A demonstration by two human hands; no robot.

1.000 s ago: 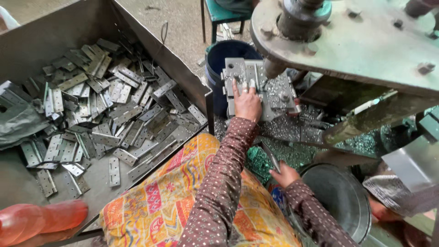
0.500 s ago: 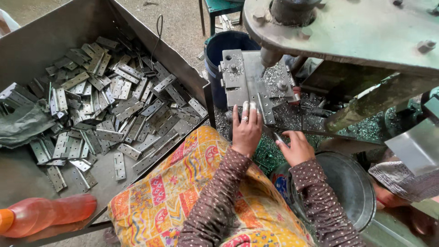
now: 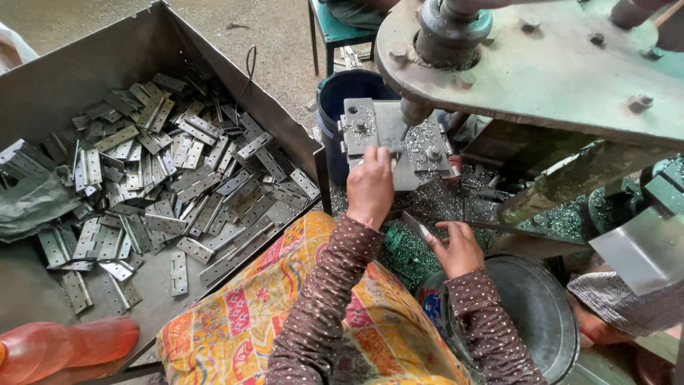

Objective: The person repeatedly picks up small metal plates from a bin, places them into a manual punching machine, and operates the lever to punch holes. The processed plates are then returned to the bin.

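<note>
While the left hand (image 3: 370, 187) presses a hinge (image 3: 372, 153) on the jig (image 3: 388, 132), the right hand (image 3: 456, 248) pinches another hinge (image 3: 415, 225).

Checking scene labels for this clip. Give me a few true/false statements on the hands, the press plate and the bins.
1. The left hand rests on the metal plate under the press spindle. True.
2. The right hand holds a red bottle. False: it holds a thin metal piece; the red bottle lies at lower left, apart from both hands.
3. The grey tray on the left holds many flat metal hinges. True.
4. The round metal pan at lower right is heaped with hinges. False: no hinges show in it.
</note>
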